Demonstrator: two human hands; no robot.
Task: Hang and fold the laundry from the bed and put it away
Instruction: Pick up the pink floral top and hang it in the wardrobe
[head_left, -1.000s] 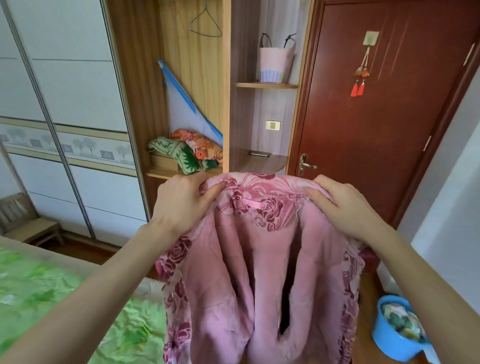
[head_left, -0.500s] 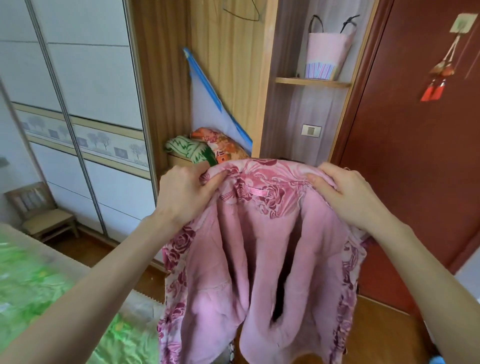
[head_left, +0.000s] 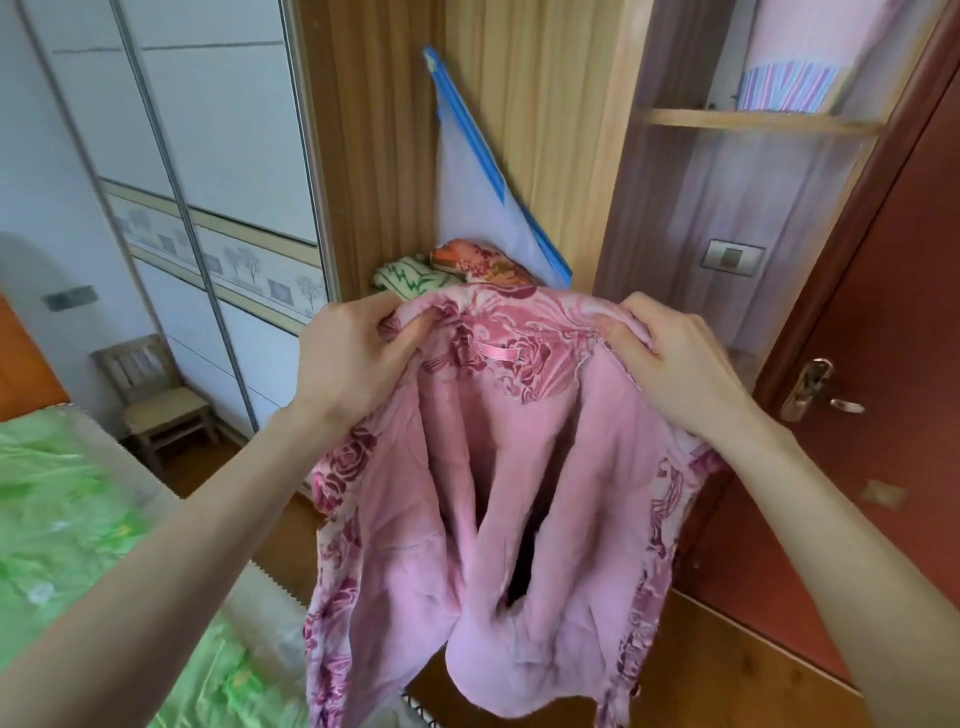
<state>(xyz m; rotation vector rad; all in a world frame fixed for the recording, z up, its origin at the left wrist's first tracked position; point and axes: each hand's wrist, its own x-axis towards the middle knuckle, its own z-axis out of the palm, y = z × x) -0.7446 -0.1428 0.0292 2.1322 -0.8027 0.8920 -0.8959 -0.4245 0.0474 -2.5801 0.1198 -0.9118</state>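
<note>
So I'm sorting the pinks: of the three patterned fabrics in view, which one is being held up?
The pink rose-print garment, gripped at its collar by the left hand and right hand. The green-white cloth and orange floral cloth lie behind it.

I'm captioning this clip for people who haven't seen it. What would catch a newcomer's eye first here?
The pink floral garment fills the centre, held up by its collar with the left hand and right hand gripping either shoulder, its plain pink lining facing the camera. Behind it stands an open wooden wardrobe with folded clothes on a shelf. A bed with a green cover sits lower left.
</note>
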